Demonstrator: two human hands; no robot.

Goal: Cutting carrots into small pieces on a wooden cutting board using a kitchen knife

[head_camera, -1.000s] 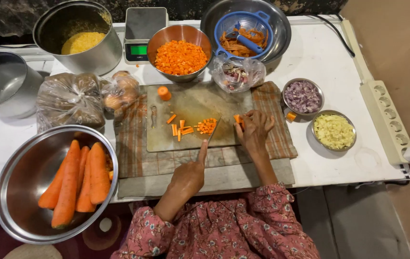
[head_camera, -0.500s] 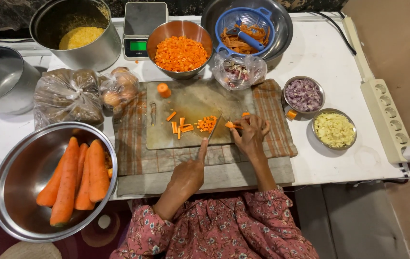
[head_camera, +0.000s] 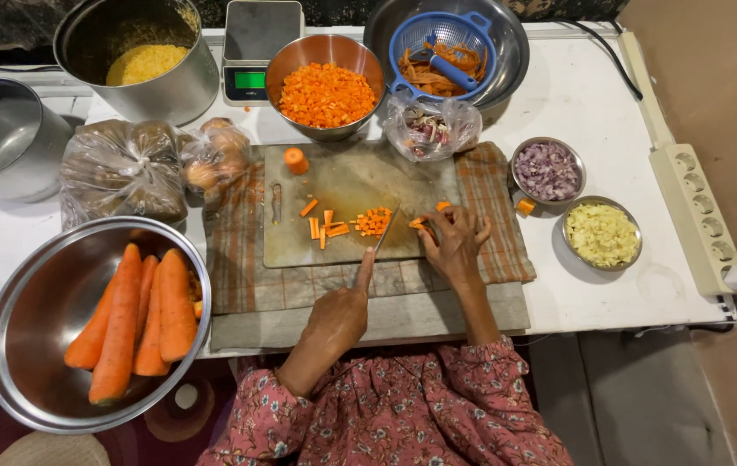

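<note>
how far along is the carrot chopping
Done: a bowl of diced carrot sits behind the board. In hand: the left hand works a knife through carrot sticks; the right hand steadies a piece. Left: whole carrots wait in the big bowl.

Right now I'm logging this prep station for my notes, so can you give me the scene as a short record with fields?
Left hand: left hand holds a knife, blade tip among the diced carrot.
Right hand: right hand rests its fingertips on carrot pieces.
Work surface: cutting board on a checked cloth.
Raw stock: whole carrots in a large steel bowl.
Finished dice: steel bowl of diced carrot behind the board.
Peelings: blue colander.
</note>
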